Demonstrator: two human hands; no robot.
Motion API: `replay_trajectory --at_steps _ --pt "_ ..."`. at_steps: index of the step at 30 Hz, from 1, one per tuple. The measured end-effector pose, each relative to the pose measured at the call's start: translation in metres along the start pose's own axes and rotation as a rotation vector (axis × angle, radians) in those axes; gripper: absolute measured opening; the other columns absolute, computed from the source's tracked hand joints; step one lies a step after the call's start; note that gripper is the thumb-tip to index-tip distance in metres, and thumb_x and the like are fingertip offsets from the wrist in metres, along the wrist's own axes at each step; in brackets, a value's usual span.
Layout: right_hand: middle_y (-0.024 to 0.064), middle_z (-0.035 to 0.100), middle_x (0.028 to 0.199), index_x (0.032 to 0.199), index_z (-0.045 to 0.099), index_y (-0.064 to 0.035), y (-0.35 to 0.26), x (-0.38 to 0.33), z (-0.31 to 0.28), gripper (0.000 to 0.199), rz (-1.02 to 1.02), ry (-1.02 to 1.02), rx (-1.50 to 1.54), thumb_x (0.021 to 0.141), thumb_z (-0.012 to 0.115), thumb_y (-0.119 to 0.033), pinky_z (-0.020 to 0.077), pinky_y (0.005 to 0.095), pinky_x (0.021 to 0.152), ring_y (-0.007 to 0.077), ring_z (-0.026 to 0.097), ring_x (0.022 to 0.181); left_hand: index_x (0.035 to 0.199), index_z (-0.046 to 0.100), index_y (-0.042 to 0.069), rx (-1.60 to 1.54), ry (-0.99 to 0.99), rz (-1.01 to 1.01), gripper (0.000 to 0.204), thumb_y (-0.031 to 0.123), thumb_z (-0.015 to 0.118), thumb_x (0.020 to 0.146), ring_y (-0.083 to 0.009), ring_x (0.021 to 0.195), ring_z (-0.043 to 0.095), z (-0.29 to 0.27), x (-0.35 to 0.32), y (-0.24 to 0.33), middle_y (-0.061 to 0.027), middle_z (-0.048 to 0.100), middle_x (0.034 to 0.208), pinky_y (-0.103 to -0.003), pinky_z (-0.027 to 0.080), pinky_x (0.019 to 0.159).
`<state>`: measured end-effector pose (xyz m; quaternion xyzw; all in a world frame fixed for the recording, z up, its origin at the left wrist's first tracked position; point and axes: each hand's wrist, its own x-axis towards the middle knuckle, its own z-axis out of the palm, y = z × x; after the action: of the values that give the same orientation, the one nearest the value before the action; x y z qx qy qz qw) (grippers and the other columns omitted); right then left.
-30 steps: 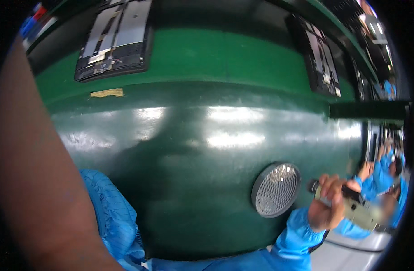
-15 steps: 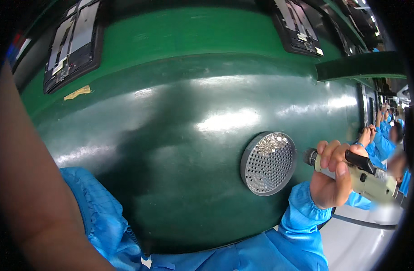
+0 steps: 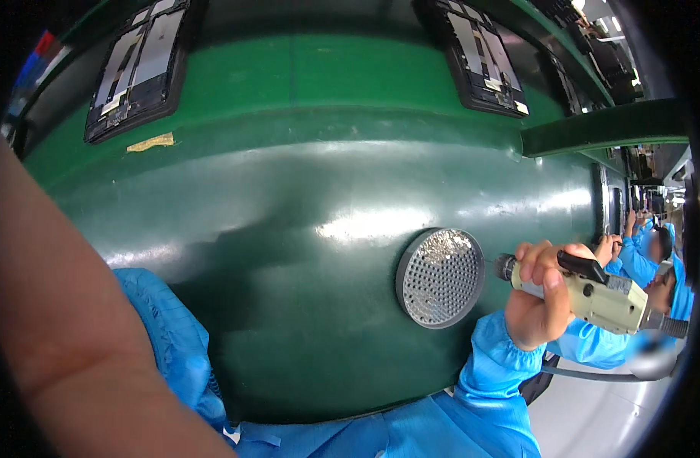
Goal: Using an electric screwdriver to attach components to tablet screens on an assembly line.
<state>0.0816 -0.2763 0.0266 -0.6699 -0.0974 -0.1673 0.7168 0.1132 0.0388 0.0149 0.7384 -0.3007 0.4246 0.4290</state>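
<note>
1. A glossy dark green work surface [image 3: 289, 320] spans most of the view.
2. The person's bare left arm [image 3: 67, 328] looms close at the left edge; its fingers are out of view, so whether that hand is spread or closed cannot be told.
3. Two flat, black-framed opened devices with grey panels lie toward the far side, one left [image 3: 157, 57] and one right [image 3: 478, 65].
4. A pale green-beige cylindrical power tool with a black lever [image 3: 609, 305] is at the right, its dark nose near the dish, apart from it.
5. The right hand [image 3: 539, 301] curls its fingers firmly around that tool.
6. A round grey dish with a perforated floor [image 3: 443, 284] sits just left of the nose.
7. A crumpled yellowish strip [image 3: 150, 142] lies near the left device.
8. Tiny silvery metal pieces [image 3: 447, 246] gather at the dish's far side.
</note>
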Motion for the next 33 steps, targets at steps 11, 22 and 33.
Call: replay_trajectory --at_steps 11,22,33 --pt "0.0072 0.049 0.067 0.109 0.045 -0.0054 0.011 -0.004 -0.004 0.035 -0.062 0.027 0.041 0.079 0.061 -0.006 0.0427 0.0389 0.066 0.0193 0.049 0.060 0.111 0.051 0.001 0.081 0.284 0.092 0.036 0.004 0.059 0.076 -0.0333 0.101 0.057 -0.002 0.009 0.005 -0.0231 0.055 0.112 -0.043 0.046 0.088" --pt "0.0103 0.056 0.074 0.107 0.046 -0.0015 0.007 0.001 -0.030 0.034 -0.081 0.015 -0.025 0.076 0.059 0.004 0.0484 0.0332 0.064 0.0187 0.056 0.064 0.102 0.053 -0.001 0.137 0.119 0.336 0.030 0.001 0.058 0.072 -0.0336 0.092 0.059 -0.005 0.089 0.029 -0.0225 0.057 0.102 -0.042 0.049 0.079" --pt "0.0053 0.059 0.087 0.099 0.055 -0.0020 0.028 -0.004 -0.034 0.031 0.037 0.089 -0.037 0.072 0.068 0.004 0.0488 0.0266 0.069 0.0124 0.058 0.077 0.118 0.052 0.002 0.325 -0.662 -0.187 0.053 0.024 0.071 0.074 -0.0413 0.128 0.034 0.191 0.034 -0.067 -0.0239 0.040 0.130 -0.044 0.039 0.100"
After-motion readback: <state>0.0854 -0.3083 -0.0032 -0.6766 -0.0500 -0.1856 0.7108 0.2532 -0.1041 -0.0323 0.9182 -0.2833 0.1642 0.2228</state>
